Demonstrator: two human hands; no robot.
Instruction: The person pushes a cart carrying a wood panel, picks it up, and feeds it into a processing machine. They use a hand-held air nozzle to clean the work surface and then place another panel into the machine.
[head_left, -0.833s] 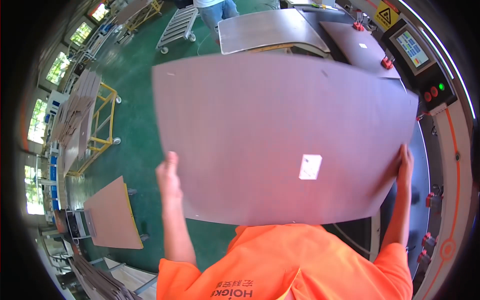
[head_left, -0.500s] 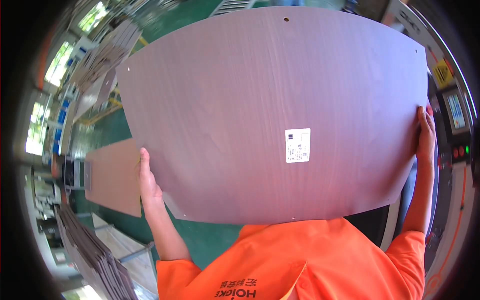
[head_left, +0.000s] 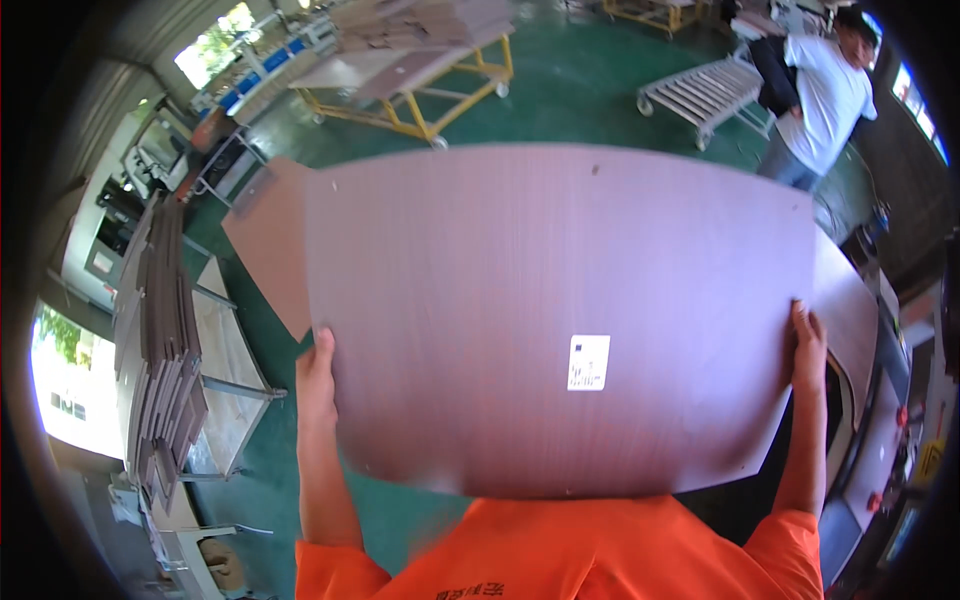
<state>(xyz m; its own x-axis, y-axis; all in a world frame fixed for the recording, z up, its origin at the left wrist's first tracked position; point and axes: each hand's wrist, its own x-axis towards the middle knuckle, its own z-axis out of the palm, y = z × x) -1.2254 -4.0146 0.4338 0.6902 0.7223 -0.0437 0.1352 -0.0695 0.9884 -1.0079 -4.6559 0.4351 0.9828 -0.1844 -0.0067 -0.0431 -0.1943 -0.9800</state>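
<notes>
Brown panel (head_left: 470, 300) | left hand (head_left: 317, 382) — gripping its left side | right hand (head_left: 809, 350) — gripping its right

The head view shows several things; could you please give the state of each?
Board: held up at both sides
Left hand: gripping the board's left side
Right hand: gripping the board's right side
White label: stuck on the board
Yellow cart: loaded with panels
Grey trolley: standing upright

Brown boards (head_left: 400, 28) piled on yellow wheeled cart (head_left: 420, 115). Slatted trolley (head_left: 700, 97) parked near person in white shirt (head_left: 828, 100). Grey-brown panels (head_left: 160, 330) stacked at left, beside grey-tubed rack (head_left: 240, 388). Floor (head_left: 565, 95) coloured green.
</notes>
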